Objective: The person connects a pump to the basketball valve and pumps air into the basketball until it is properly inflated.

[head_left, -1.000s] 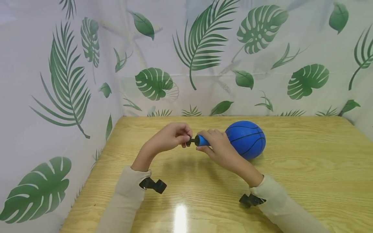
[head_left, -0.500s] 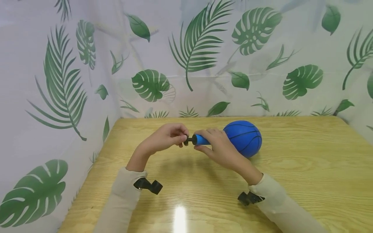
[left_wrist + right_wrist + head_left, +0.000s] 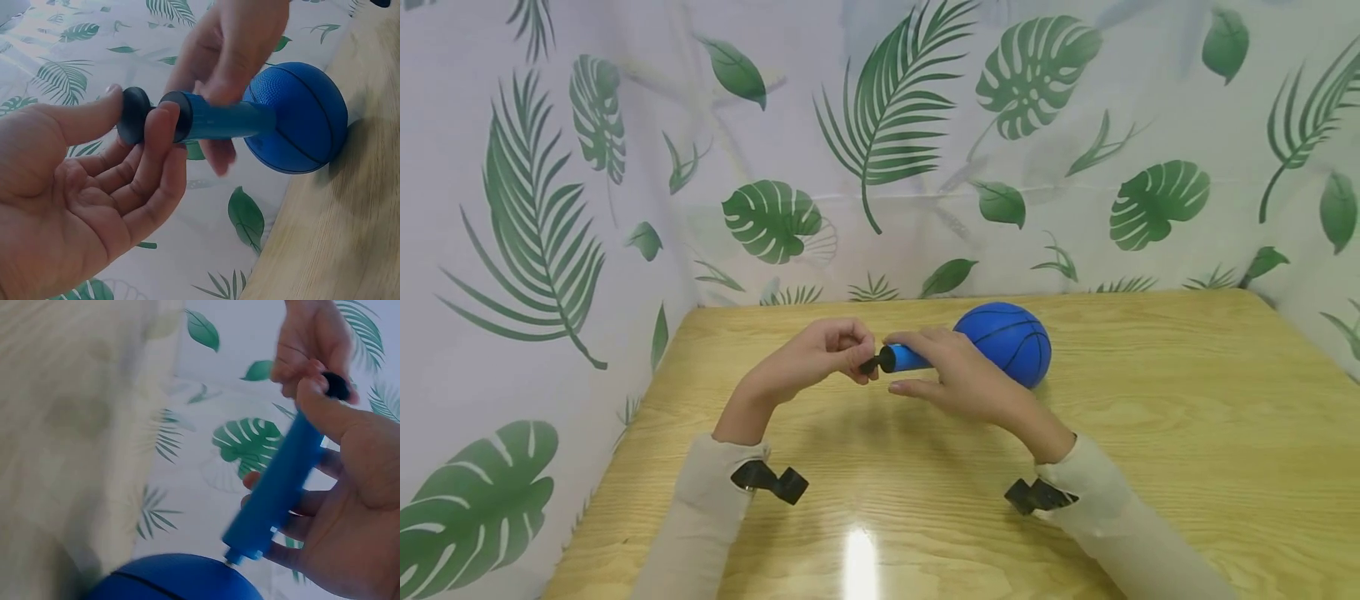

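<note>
A small hand pump with a blue barrel (image 3: 907,357) and a black handle (image 3: 133,116) is held between my two hands, its barrel leading toward a blue ball with black basketball lines (image 3: 1004,343). My left hand (image 3: 820,354) pinches the handle between thumb and fingers, with a short black rod showing between handle and barrel. My right hand (image 3: 962,375) lies around the barrel, fingers curled behind it in the right wrist view; in the head view its lower digit stands a little off the barrel. The pump's needle tip (image 3: 230,563) meets the ball's surface.
The wooden table (image 3: 1150,433) runs beneath both hands, with a bright light reflection (image 3: 860,562) near its front. Leaf-printed white cloth (image 3: 880,242) hangs behind the table and along the left side. Black camera mounts (image 3: 771,481) sit on both wrists.
The head view has turned slightly right, so everything sits further left. The lower digit of my right hand has come away from the barrel. The left hand keeps its pinch on the handle.
</note>
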Tool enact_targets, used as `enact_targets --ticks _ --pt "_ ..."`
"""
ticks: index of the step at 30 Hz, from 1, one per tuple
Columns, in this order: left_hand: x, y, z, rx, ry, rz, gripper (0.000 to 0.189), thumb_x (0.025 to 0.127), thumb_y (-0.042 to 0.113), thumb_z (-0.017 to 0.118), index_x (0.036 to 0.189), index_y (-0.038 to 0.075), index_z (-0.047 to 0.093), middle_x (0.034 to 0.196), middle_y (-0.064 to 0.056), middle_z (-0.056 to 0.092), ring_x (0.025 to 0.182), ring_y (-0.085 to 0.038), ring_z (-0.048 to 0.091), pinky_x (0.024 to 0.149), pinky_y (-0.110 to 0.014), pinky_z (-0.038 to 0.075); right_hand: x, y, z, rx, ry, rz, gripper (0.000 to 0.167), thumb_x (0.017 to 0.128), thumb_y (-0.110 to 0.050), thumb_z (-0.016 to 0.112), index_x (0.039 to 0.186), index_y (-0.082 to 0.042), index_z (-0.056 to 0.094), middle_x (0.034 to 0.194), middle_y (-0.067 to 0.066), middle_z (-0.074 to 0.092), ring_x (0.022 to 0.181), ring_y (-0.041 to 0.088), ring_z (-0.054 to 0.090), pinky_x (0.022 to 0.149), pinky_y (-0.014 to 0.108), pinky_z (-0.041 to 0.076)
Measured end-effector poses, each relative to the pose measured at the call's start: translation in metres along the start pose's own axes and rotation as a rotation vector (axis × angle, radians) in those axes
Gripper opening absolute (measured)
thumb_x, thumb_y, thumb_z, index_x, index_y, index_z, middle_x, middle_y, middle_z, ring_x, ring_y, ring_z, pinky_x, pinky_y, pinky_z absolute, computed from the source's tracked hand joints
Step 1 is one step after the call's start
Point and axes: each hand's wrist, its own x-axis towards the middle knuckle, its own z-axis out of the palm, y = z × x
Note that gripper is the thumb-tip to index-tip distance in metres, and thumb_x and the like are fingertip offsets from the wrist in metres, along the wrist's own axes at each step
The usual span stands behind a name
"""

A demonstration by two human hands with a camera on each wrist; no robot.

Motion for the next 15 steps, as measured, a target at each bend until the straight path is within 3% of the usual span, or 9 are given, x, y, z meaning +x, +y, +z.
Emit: enact_targets --ticks 2,6,11,15 --pt "0.000 0.000 0.001 -0.006 0.001 -0.001 0.016 0.106 0.016 0.057 0.106 0.000 0.062 0.093 -0.011 0.072 0.087 -0.021 0.071 0.088 -0.041 0.060 -0.001 0.001 -0.010 0.028 -0.013 0.037 0.062 0.096 -0.039 0.071 0.148 -0.011 0.051 0.144 0.009 0.059 0.134 0.029 0.056 0.108 0.050 0.049" --pt "-0.001 0.001 0.000 0.006 0.007 -0.011 0.016 0.104 0.016 0.059 0.106 0.001 0.063 0.093 -0.011 0.072 0.087 -0.022 0.071 0.088 -0.040 0.060 -0.005 0.011 -0.033 0.046 0.045 0.081 0.061 0.099 -0.037 0.068 0.150 -0.010 0.049 0.152 0.010 0.053 0.142 0.032 0.047 0.115 0.054 0.041" --pt "-0.004 0.003 -0.003 0.062 0.025 -0.044 0.015 0.104 0.016 0.059 0.108 0.002 0.062 0.096 -0.009 0.071 0.091 -0.025 0.070 0.089 -0.042 0.060 -0.010 0.037 -0.048 -0.110 0.137 0.050 0.049 0.097 -0.028 0.072 0.140 -0.009 0.059 0.137 0.015 0.063 0.131 0.037 0.055 0.108 0.057 0.045" --pt "-0.006 0.003 -0.006 0.094 0.034 -0.068 0.016 0.105 0.015 0.057 0.111 0.001 0.061 0.099 -0.012 0.071 0.091 -0.022 0.070 0.094 -0.053 0.057 -0.014 0.059 -0.050 -0.225 0.161 0.000 0.046 0.092 -0.027 0.078 0.132 -0.009 0.066 0.132 0.016 0.066 0.126 0.038 0.059 0.104 0.057 0.049"
